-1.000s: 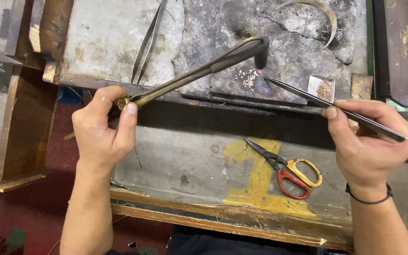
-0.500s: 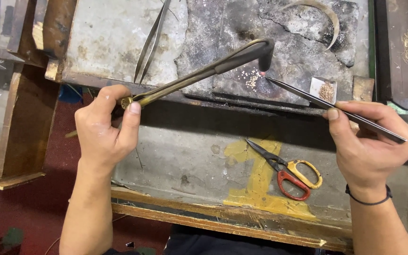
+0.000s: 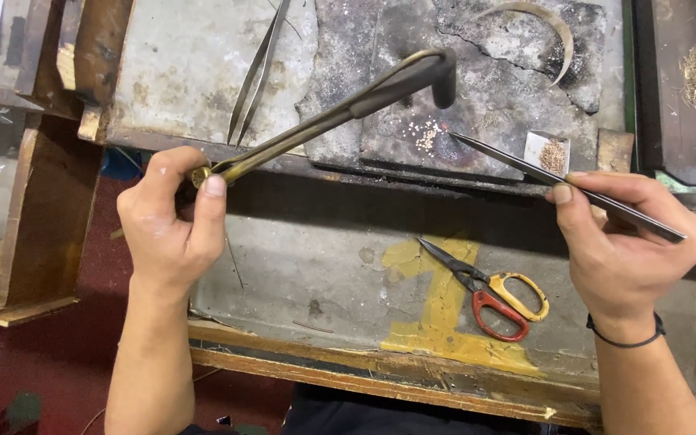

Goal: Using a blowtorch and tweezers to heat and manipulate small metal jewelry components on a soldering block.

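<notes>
Brass torch (image 3: 340,113) in left hand (image 3: 171,229), tweezers (image 3: 565,185) in right hand (image 3: 630,246), tips perhaps touching granules (image 3: 427,135).

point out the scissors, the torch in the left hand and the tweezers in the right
scissors (image 3: 489,294): head view, at the pivot
torch (image 3: 340,113): head view, mid-tube
tweezers (image 3: 517,165): head view, mid-shaft

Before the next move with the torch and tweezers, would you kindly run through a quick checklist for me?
1. Left hand grips the brass torch at its base: ok.
2. Torch nozzle over the dark block: ok.
3. Right hand holds the long tweezers firmly: ok.
4. Tweezers' tip beside the small beads: ok.
5. Flame lit: cannot tell.
6. Scissors lie away from both hands: ok.
</notes>
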